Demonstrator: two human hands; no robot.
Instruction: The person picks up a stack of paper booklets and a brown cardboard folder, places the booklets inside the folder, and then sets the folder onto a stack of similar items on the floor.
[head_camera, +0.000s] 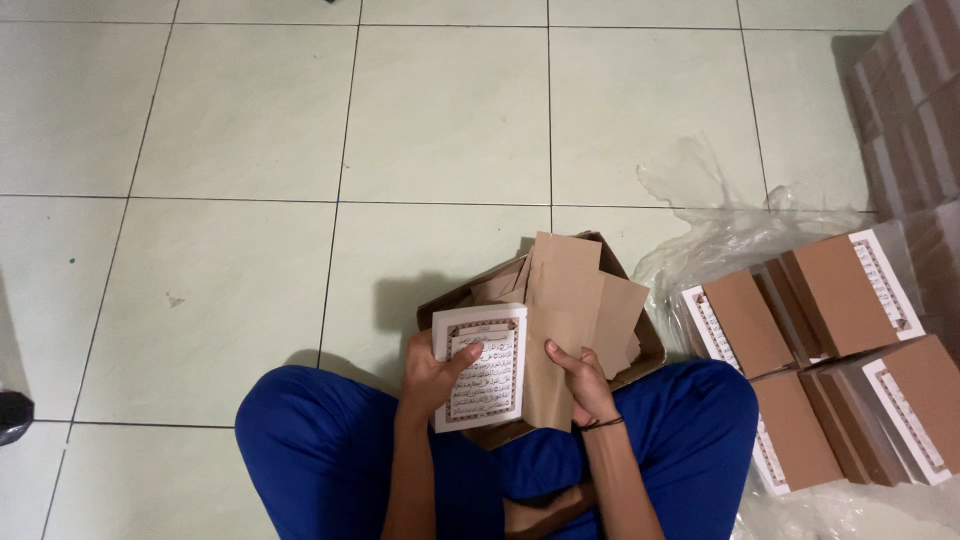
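Brown paper sheets (575, 310) fill a shallow cardboard box (650, 350) that rests on the lap of a person sitting cross-legged in blue trousers (320, 440) on a pale green tiled floor (250, 150). The left hand (430, 375) is closed around a small white booklet (482, 365) with a decorated border — thumb across the page, fingers behind it — and holds it upright over the near edge of the box. The right hand (585, 385) pinches the lower edge of one tall brown sheet, which stands just beside the booklet at its 3 o'clock and partly hides the box's inside. A dark band sits on the right wrist.

At 3 o'clock from the box, close to the person's right knee, lie stacks of booklets wrapped in brown paper (840, 350), their white printed edges showing, on crumpled clear plastic wrap (720, 220). More wrapped stacks (915, 110) rise at 2 o'clock by the frame's edge. A dark object (12, 415) — too cut off to identify — shows at 9 o'clock.
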